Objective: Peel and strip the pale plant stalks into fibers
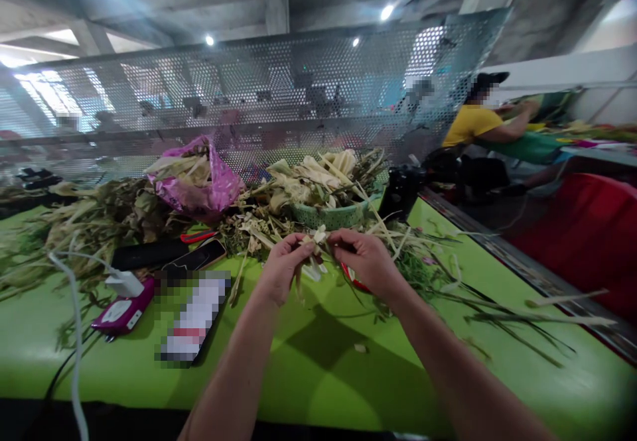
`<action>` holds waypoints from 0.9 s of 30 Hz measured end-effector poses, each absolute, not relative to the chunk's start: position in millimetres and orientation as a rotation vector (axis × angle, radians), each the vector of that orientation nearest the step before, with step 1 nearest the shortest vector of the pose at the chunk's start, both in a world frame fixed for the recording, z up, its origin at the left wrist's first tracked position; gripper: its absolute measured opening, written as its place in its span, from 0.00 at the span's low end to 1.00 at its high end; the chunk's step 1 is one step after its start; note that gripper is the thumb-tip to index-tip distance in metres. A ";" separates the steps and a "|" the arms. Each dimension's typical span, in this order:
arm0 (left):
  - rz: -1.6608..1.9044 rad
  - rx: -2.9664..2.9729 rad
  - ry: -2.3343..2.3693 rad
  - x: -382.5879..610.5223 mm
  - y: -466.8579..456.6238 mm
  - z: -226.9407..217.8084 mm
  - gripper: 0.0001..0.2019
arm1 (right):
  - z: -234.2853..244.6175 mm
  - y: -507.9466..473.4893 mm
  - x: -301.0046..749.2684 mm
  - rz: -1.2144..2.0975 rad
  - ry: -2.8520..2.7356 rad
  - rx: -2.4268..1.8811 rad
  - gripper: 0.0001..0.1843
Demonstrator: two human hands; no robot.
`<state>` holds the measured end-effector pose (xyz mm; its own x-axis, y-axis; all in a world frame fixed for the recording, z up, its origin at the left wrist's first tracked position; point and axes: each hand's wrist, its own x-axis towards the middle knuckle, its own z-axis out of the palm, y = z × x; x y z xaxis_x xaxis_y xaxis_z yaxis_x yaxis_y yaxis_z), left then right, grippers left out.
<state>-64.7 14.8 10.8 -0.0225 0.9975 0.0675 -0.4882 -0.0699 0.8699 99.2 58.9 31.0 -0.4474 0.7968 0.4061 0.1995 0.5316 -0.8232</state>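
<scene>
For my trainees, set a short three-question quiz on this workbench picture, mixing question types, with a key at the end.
1. Multiple choice: what is the left hand pinching?
A. a phone
B. a pale plant strip
C. a white cable

2. True or false: the pink plastic bag stands to the right of the green basket.

3. Fill the gap: the white plug sits on a ____ box.

Key:
1. B
2. False: the pink plastic bag is left of the green basket.
3. purple

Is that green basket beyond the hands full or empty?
Full: the green basket has pale plant strips heaped above its rim.
</scene>
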 end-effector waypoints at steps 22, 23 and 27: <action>1.396 1.563 1.323 -81.0 13.9 16.8 0.06 | 38.9 75.9 121.2 1.296 -1.362 -0.761 0.12; 1.390 1.602 1.350 -81.6 14.2 16.0 0.06 | 40.1 76.5 123.0 1.311 -1.344 -0.741 0.12; 1.404 1.583 1.385 -83.8 16.6 12.8 0.06 | 42.4 80.5 132.0 1.237 -1.359 -0.769 0.11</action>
